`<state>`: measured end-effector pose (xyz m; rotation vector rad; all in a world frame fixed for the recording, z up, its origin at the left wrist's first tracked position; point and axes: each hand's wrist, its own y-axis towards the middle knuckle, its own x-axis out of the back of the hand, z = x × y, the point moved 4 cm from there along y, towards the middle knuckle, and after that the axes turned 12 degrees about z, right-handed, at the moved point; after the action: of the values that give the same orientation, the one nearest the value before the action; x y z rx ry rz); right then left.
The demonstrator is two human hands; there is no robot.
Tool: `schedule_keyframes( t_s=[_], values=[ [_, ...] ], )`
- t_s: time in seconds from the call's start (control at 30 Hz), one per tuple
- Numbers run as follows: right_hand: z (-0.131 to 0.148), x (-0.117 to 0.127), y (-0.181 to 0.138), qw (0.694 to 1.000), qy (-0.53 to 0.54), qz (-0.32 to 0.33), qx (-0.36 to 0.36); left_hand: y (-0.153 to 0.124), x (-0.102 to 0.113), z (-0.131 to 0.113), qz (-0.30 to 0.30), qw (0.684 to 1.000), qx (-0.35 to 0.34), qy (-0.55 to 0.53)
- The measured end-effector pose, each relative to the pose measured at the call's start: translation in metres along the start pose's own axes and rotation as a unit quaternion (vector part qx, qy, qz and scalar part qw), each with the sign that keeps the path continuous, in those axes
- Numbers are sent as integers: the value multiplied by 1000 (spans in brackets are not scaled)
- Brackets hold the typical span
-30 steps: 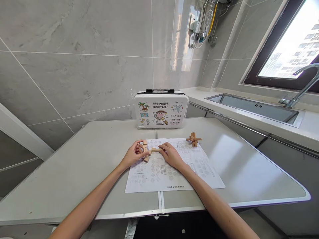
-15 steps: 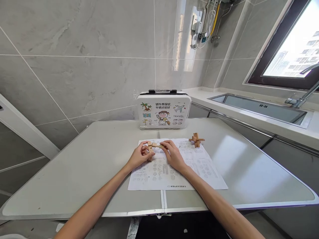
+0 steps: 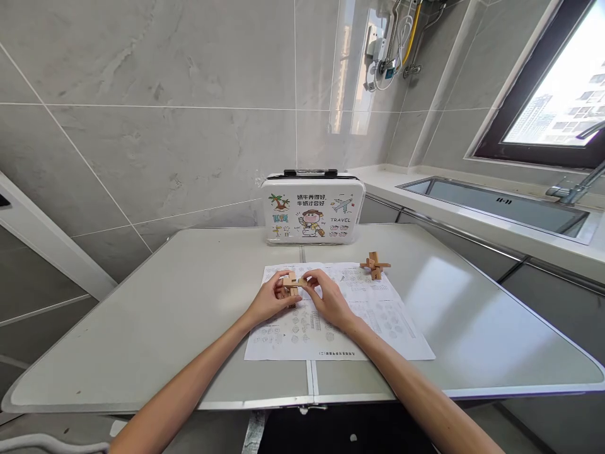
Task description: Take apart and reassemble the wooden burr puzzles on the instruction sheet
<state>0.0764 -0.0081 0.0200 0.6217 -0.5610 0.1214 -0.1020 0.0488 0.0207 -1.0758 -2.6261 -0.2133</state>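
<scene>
Worktop point(image 3: 151, 328) pale, metal-edged, before grey tiled wall point(image 3: 189, 145); sink point(image 3: 501, 203) and window point(image 3: 548, 104) at your right. Your left hand point(image 3: 267, 302) grips wooden pieces point(image 3: 291, 283) over printed sheet point(image 3: 378, 343); your right hand point(image 3: 328, 301) pinches their right end.

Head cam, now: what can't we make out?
Head view:
Wooden pieces: partly hidden by the left hand; joints too small to tell.
Printed sheet: diagrams too small to read, part covered by the right hand.
Faucet: bend cut off by the right edge.
</scene>
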Motion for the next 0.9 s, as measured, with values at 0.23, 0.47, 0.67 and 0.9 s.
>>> schedule_keyframes(
  t_s=[0.23, 0.47, 0.67, 0.9],
  values=[
    [1, -1, -1, 1000, -3, 13, -3, -1, 0, 1, 22, 1000, 5, -11],
    [0, -1, -2, 1000, -15, 12, -6, 1, 0, 3, 35, 999, 0, -7],
    [-2, -2, -2, 1000, -20, 10, -7, 1, 0, 2, 39, 999, -1, -9],
    [-3, -3, -3, 1000, -23, 12, -18, -1, 0, 1, 32, 999, -4, -7]
  ],
)
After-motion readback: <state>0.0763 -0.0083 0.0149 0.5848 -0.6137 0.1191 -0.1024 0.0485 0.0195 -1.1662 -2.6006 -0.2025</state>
